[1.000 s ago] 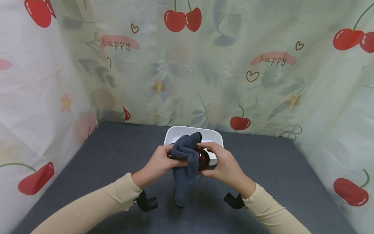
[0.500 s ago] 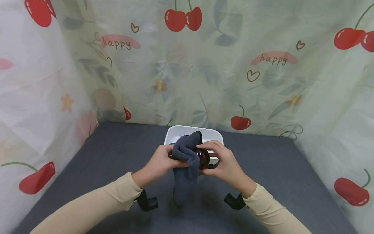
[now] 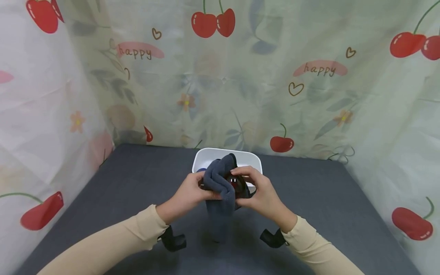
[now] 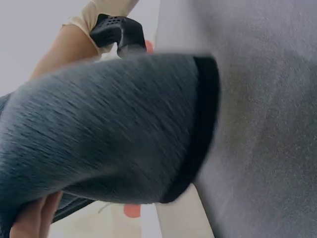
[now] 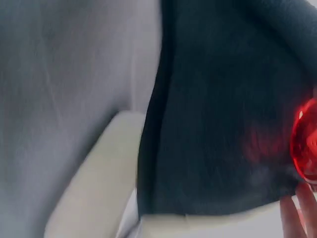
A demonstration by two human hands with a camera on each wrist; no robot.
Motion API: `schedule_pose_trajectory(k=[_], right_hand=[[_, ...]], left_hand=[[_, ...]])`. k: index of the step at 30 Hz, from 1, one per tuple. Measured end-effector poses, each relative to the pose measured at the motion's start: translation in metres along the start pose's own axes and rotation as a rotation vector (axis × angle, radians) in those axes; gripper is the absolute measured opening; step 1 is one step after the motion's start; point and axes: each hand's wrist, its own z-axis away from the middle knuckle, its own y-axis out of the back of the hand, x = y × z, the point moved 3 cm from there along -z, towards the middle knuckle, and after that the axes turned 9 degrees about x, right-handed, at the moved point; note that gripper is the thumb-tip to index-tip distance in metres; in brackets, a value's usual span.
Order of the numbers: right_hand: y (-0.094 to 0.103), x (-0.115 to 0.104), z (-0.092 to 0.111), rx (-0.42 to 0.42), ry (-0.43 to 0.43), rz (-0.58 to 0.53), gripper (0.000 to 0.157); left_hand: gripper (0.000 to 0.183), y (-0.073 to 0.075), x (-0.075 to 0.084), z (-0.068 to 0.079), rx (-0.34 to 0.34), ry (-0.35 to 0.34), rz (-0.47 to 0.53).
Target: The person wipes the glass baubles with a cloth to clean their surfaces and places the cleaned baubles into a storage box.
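A dark grey-blue cloth [image 3: 220, 183] with a black edge hangs folded from my left hand [image 3: 192, 193], whose thumb and fingers pinch it. Its lower end dangles above the table; in the left wrist view the cloth [image 4: 114, 129] covers most of that hand. Beside the cloth, my right hand [image 3: 262, 193] holds a dark, glossy, rounded thing [image 3: 235, 182] between thumb and fingers. In the right wrist view this thing [image 5: 308, 141] looks bright red and shiny, with only part showing. A black part of it curves toward the palm. Its exact kind cannot be told.
Behind the hands stands a white plastic bin [image 3: 248, 157] with a blue thing [image 3: 201, 170] at its left, mostly hidden. Dark grey cloth covers the table [image 3: 154, 164]. Curtains [image 3: 223, 95] printed with cherries enclose the back and sides.
The glossy thing has turned a little in my right hand and its black part shows more. The cloth's hanging end swings slightly. Both hands stay nearly in place.
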Motion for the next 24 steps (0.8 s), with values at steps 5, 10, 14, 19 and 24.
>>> schedule_pose_trajectory(k=[5, 10, 14, 19, 24], right_hand=[[0.0027, 0.0000, -0.0014, 0.025, 0.000, 0.062, 0.069], [0.0019, 0.0009, -0.0003, -0.010, -0.118, -0.019, 0.076], [-0.0009, 0.0003, 0.0005, -0.051, -0.107, -0.030, 0.072], [0.0008, -0.0014, 0.0000, -0.033, -0.021, 0.105, 0.068], [0.0026, -0.0014, -0.0007, -0.021, -0.083, 0.040, 0.069]], left_hand=[[0.036, 0.0045, 0.0008, 0.0022, 0.023, 0.010, 0.063], [0.041, 0.0042, 0.0016, 0.0014, 0.014, 0.036, 0.063], [0.044, 0.0020, 0.0018, 0.0005, 0.018, 0.031, 0.037], [0.039, 0.0032, 0.0020, 0.0016, 0.033, 0.010, 0.046], [0.039, 0.0044, 0.0007, 0.0004, 0.020, 0.028, 0.049]])
